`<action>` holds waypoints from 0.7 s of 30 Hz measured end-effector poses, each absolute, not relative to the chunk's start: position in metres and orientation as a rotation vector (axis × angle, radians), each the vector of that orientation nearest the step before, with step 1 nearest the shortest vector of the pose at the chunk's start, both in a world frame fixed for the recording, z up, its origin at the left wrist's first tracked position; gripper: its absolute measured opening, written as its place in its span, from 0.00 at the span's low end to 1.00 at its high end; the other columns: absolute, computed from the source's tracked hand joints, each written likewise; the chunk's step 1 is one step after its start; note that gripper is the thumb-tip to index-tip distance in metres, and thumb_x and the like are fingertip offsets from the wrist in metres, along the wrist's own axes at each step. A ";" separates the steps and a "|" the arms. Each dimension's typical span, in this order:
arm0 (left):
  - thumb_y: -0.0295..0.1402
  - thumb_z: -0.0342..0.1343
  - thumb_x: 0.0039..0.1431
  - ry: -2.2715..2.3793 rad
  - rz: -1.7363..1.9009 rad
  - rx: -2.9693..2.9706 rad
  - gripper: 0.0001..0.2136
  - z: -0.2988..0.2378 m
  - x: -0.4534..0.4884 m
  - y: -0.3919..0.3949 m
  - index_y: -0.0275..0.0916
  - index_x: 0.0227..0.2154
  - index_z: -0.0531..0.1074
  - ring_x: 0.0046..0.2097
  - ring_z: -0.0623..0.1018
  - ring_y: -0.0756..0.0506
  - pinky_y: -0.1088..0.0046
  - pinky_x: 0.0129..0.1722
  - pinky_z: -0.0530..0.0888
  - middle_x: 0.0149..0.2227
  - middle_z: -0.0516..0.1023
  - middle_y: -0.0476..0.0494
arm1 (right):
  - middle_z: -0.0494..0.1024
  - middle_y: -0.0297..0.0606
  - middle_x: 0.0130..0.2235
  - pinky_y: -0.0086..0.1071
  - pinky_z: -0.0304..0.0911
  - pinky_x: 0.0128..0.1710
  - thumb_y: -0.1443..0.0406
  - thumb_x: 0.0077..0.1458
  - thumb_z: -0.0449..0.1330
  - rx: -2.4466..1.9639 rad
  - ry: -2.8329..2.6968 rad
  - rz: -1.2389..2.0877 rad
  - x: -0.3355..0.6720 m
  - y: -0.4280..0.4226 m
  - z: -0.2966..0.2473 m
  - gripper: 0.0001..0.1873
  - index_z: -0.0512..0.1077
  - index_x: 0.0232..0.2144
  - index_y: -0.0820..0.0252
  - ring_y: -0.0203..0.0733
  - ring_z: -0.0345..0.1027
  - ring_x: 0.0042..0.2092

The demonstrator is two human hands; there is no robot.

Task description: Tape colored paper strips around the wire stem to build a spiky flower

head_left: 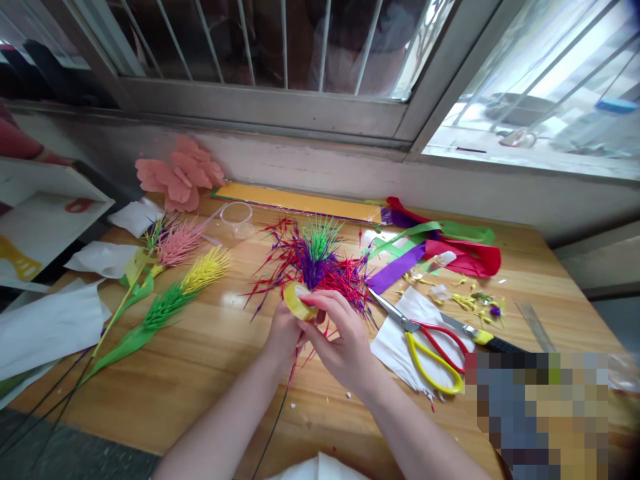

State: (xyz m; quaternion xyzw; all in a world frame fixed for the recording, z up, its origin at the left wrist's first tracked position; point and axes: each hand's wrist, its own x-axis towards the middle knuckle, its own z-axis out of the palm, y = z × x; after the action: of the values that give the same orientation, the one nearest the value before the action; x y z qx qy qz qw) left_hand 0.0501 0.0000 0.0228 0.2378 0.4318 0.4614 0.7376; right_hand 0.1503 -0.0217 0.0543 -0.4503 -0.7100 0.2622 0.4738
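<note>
In the middle of the table, my left hand (281, 333) is closed around the stem of a crepe-paper wheat ear with a green tip and purple lower spikes (315, 257). Its dark wire stem (273, 433) runs down toward me, wrapped in red higher up. My right hand (347, 340) pinches a roll of clear yellowish tape (296, 303) against the base of the ear. The fingers partly hide where tape and stem meet. Loose red and purple paper spikes (353, 287) lie around and behind the ear.
Finished paper wheat ears, green-yellow (167, 307) and pink (180, 243), lie left. Scissors (413, 327) rest on white tissue (393, 343) at right, beside a utility knife (480, 335). Crepe strips (465, 257) and a yellow paper pack (300, 200) lie along the wall.
</note>
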 end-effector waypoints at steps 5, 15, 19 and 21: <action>0.40 0.57 0.46 0.944 0.928 0.486 0.13 0.032 0.047 0.002 0.38 0.21 0.60 0.11 0.48 0.60 0.84 0.08 0.45 0.13 0.51 0.62 | 0.71 0.41 0.42 0.40 0.63 0.46 0.74 0.51 0.57 -0.991 -1.582 0.761 0.170 -0.033 0.035 0.17 0.66 0.42 0.53 0.43 0.65 0.47; 0.41 0.62 0.43 0.768 0.867 0.383 0.17 0.031 0.046 0.003 0.38 0.21 0.58 0.13 0.45 0.60 0.88 0.06 0.47 0.13 0.52 0.62 | 0.73 0.41 0.39 0.39 0.65 0.41 0.75 0.48 0.56 -1.058 -1.613 0.730 0.198 -0.041 0.015 0.15 0.63 0.38 0.54 0.43 0.68 0.43; 0.43 0.60 0.46 0.666 0.824 0.360 0.18 0.034 0.044 0.004 0.38 0.20 0.58 0.12 0.45 0.60 0.89 0.05 0.47 0.13 0.51 0.62 | 0.73 0.40 0.39 0.38 0.65 0.41 0.75 0.48 0.56 -1.084 -1.627 0.707 0.205 -0.043 0.013 0.16 0.63 0.39 0.54 0.43 0.68 0.43; 0.45 0.58 0.48 0.609 0.790 0.335 0.18 0.035 0.043 0.005 0.38 0.20 0.57 0.12 0.45 0.60 0.89 0.05 0.47 0.13 0.51 0.61 | 0.73 0.40 0.39 0.39 0.65 0.42 0.76 0.49 0.55 -1.078 -1.613 0.713 0.205 -0.045 0.012 0.16 0.63 0.39 0.53 0.43 0.68 0.44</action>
State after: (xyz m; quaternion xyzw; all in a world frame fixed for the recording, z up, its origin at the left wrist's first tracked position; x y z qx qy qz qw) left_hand 0.0431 0.0049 0.0354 0.1601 0.2906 0.3772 0.8646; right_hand 0.2048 -0.0445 0.0116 -0.4481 -0.6703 0.2963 0.5120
